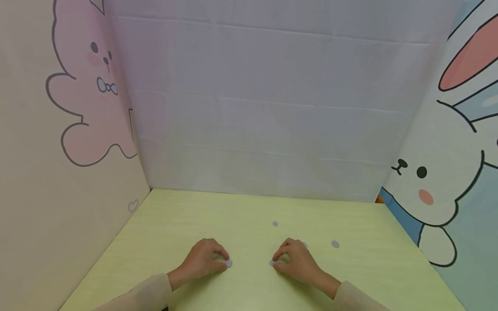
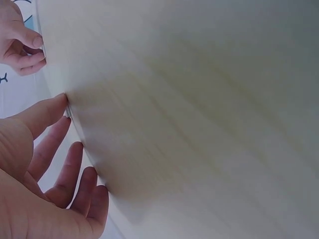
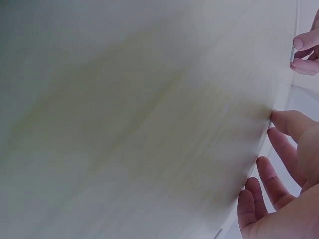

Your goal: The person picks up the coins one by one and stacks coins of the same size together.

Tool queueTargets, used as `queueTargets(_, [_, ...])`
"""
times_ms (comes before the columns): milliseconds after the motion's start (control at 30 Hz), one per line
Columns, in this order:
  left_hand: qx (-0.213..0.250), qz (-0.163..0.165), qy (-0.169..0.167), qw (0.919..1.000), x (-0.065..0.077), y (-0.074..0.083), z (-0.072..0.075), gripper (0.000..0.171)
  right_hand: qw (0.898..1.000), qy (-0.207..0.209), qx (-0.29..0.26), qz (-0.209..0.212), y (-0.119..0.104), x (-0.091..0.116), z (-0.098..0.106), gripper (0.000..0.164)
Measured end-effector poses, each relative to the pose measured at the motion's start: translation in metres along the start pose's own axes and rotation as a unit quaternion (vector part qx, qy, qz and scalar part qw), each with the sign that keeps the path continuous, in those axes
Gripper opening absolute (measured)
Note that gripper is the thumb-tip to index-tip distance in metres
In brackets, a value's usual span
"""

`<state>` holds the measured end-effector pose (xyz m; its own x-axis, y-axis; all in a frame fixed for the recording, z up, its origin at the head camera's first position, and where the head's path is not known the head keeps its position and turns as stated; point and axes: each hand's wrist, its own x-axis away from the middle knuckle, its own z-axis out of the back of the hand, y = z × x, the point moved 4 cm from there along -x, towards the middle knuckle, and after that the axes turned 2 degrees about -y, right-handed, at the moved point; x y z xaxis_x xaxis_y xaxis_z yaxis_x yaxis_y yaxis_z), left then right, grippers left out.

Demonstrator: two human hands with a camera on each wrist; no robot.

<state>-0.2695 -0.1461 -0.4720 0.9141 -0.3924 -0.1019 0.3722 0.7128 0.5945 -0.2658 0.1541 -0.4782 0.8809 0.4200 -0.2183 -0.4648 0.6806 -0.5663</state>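
Low over the pale yellow-green table [image 1: 186, 216], my left hand [image 1: 204, 259] has a small flat grey disc [image 1: 228, 263] between thumb and forefinger. Facing it, my right hand [image 1: 297, 261] pinches a second grey disc [image 1: 271, 263] the same way. A gap of bare tabletop separates the two discs. In the left wrist view the left disc [image 2: 69, 110] shows only as a thin edge at the fingertips, and its other fingers touch or nearly touch the tabletop. Seen from the right wrist, the right disc [image 3: 270, 122] is also edge-on and mostly hidden.
Three more grey discs lie on the table: one farther back [image 1: 275, 223], one to the right [image 1: 335, 244], and one partly hidden behind the right hand [image 1: 305, 245]. A white cloth wall [image 1: 264, 112] closes the back. Printed panels stand left [image 1: 31, 172] and right [image 1: 470, 233].
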Motion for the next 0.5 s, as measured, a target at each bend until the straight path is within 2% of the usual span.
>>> queueTargets(500, [0.006, -0.004, -0.004, 1.0000, 0.0006, 0.0020, 0.0017, 0.016, 1.000, -0.001, -0.002, 0.000, 0.0013, 0.0009, -0.0006, 0.008])
